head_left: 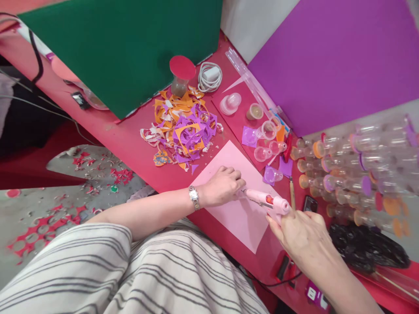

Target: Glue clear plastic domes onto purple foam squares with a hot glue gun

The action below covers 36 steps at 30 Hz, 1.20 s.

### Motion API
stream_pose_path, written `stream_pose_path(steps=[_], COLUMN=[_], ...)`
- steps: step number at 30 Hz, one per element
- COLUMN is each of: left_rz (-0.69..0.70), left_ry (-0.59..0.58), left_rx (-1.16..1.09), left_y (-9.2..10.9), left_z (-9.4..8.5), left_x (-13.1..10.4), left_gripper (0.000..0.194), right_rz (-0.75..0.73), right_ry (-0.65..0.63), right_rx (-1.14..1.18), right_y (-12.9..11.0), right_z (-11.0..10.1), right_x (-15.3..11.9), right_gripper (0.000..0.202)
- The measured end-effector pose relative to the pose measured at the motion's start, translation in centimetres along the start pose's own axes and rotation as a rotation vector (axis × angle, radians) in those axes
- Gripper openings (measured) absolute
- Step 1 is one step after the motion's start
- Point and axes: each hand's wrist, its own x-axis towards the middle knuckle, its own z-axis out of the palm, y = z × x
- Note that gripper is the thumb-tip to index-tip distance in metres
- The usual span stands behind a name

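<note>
My right hand (303, 235) is wrapped round the handle of a pink glue gun (265, 199), whose nozzle points left. At the nozzle's tip is my left hand (224, 185), its fingers curled and closed; what they hold is hidden behind the hand. Both are over a pale pink sheet (252, 235) lying at a slant on the red table. Beyond the sheet, clear plastic cups (269, 129) joined in pairs lie near purple paper squares (286, 166). One cup pair (273, 175) rests close to the sheet's far right edge.
Orange and purple paper scraps (186, 126) are heaped at the left. Behind them stand a red-topped cup piece (182, 67) and a coiled white charger (210, 77). Stacked cup pairs (347, 183), a black plastic bag (366, 248) and a phone (310, 203) occupy the right.
</note>
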Motion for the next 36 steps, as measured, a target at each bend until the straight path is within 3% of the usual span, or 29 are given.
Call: stream_pose_path(steps=[5, 9, 13, 16, 18, 21, 25, 30, 36], left_rz=[0.017, 0.121, 0.143, 0.089, 0.074, 0.043, -0.023, -0.074, -0.185], left_ry=[0.052, 0.169, 0.150, 0.147, 0.151, 0.165, 0.207, 0.249, 0.079], left_rx=[-0.086, -0.369, -0.767, -0.964, -1.021, -1.001, -0.891, -0.767, -0.754], left_y=[-0.1, -0.7, -1.1, -1.1, -1.0, -0.3, 1.8, 3.2, 3.0], left_z=[-0.3, -0.9, -1.7, -2.1, -2.6, -3.9, -6.4, -7.9, -8.0], left_x=[-0.5, -0.6, -0.4, -0.1, 0.3, 1.4, 3.5, 5.9, 6.0], left_gripper=[0.031, 0.041, 0.044, 0.053, 0.059, 0.064, 0.060, 0.063, 0.072], right_rz=[0.062, 0.183, 0.320, 0.482, 0.607, 0.713, 0.704, 0.649, 0.262], right_ry=[0.101, 0.214, 0.324, 0.297, 0.291, 0.397, 0.585, 0.704, 0.836], right_rx=[0.080, 0.214, 0.455, 0.704, 0.925, 1.182, 1.253, 1.144, 0.593], right_y=[-0.4, -0.4, -0.5, -1.3, -2.2, -3.6, -4.3, -2.3, -0.1], right_z=[0.0, 0.1, 1.2, 2.6, 3.5, 4.1, 4.3, 5.8, 6.5], right_x=[-1.1, -2.4, -3.2, -3.4, -3.2, -2.4, -0.9, -0.1, -0.3], right_gripper=[0.046, 0.047, 0.049, 0.053, 0.054, 0.055, 0.053, 0.049, 0.021])
